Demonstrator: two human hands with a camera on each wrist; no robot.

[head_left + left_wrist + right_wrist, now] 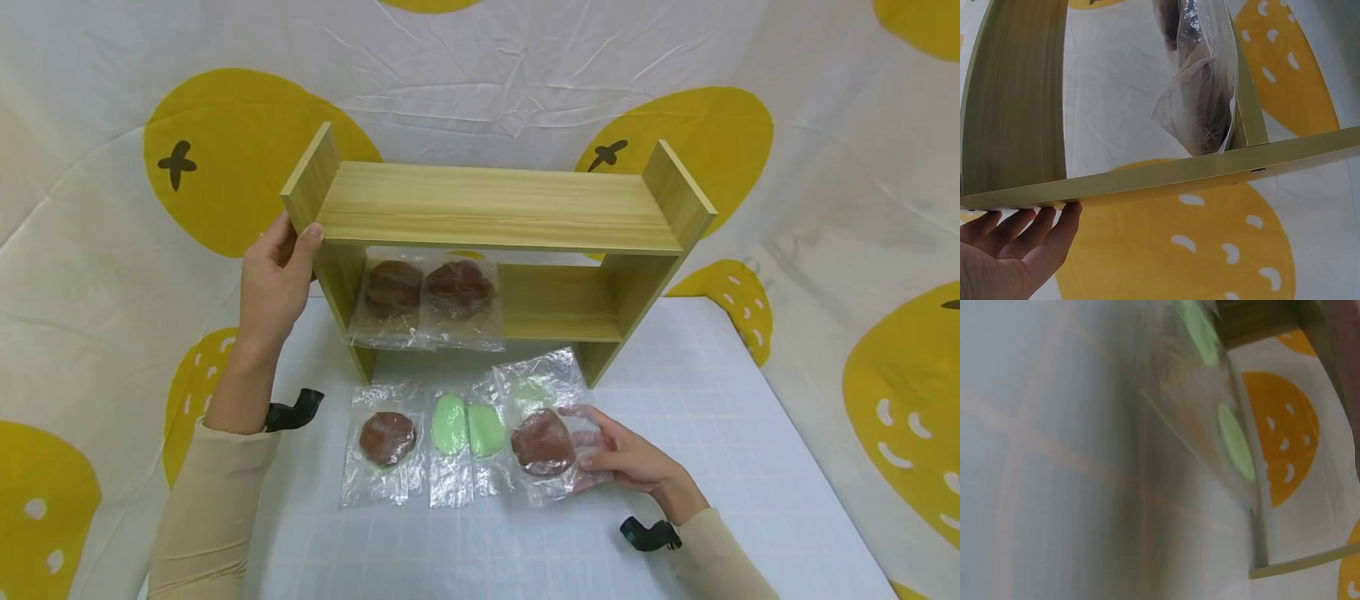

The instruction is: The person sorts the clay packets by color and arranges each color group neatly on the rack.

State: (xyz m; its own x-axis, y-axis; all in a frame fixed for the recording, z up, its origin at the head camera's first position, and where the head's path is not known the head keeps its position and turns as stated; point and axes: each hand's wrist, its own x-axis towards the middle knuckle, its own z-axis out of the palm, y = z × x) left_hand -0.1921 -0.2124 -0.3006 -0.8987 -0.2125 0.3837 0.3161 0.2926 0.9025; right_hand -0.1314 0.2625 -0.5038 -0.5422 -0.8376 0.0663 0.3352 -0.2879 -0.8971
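Observation:
My left hand (273,279) grips the left side panel of a small wooden shelf (487,204), thumb on the front edge. In the left wrist view, the fingertips (1071,211) press against that panel's outside. My right hand (633,457) pinches the right edge of a clear plastic bag holding a flat brown disc (543,443), in front of the shelf. Some fingers show through the plastic. This bag overlaps another bag with a pale green piece (531,393) in the head view. The right wrist view is blurred, with green pieces (1236,442) in plastic near its upper right.
Two bagged brown discs (459,289) lie side by side on the left of the middle shelf, their bags overhanging its front edge. On the pale checked tablecloth (420,550) lie another bagged brown disc (387,439) and two bagged green pieces (450,425). A patterned cloth (517,83) hangs behind.

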